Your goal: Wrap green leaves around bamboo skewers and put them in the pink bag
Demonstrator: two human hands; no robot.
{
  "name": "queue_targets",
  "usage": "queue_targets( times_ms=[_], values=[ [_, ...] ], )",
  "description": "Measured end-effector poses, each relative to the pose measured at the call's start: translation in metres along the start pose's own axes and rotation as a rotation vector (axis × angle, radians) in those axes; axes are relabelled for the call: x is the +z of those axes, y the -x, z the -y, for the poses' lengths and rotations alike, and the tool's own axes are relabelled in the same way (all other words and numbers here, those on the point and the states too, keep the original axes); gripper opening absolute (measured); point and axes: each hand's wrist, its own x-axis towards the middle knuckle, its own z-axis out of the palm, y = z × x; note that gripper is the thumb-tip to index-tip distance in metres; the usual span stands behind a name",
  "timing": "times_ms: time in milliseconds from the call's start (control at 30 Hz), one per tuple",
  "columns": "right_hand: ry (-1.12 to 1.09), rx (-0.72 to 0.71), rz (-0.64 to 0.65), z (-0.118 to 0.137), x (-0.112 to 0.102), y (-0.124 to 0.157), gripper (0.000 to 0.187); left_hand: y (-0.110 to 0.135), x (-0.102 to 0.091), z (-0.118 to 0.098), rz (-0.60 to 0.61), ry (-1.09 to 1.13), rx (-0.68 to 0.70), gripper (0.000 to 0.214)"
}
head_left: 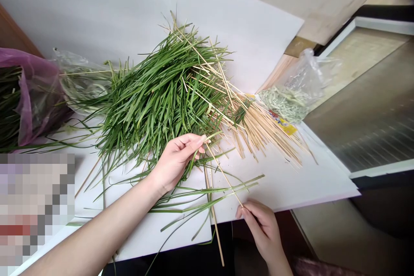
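Between thumb and fingers, my left hand pinches a green chive where it meets the tip of a thin bamboo skewer. The skewer's lower end is gripped by my right hand, low at the table's front edge. Whether the tip pierces the chive is too small to tell. Behind my left hand lies a large heap of chives. To its right is a spread pile of bamboo skewers. Several loose chives lie below my left hand, and another skewer sticks out over the front edge.
At the left stand a purple bag of greens and a clear bag. A clear bag with pale green pieces sits right of the skewers, on the white table. White boards rise behind.
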Motion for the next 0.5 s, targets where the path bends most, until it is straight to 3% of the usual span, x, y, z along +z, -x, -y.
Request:
queue_targets(
  times_ms=[500],
  values=[
    [0.021, 0.004, 0.007, -0.0001, 0.0, 0.0004, 0.035, 0.001, 0.0018, -0.0018, 0.006, 0.026, -0.064, 0.024]
  ],
)
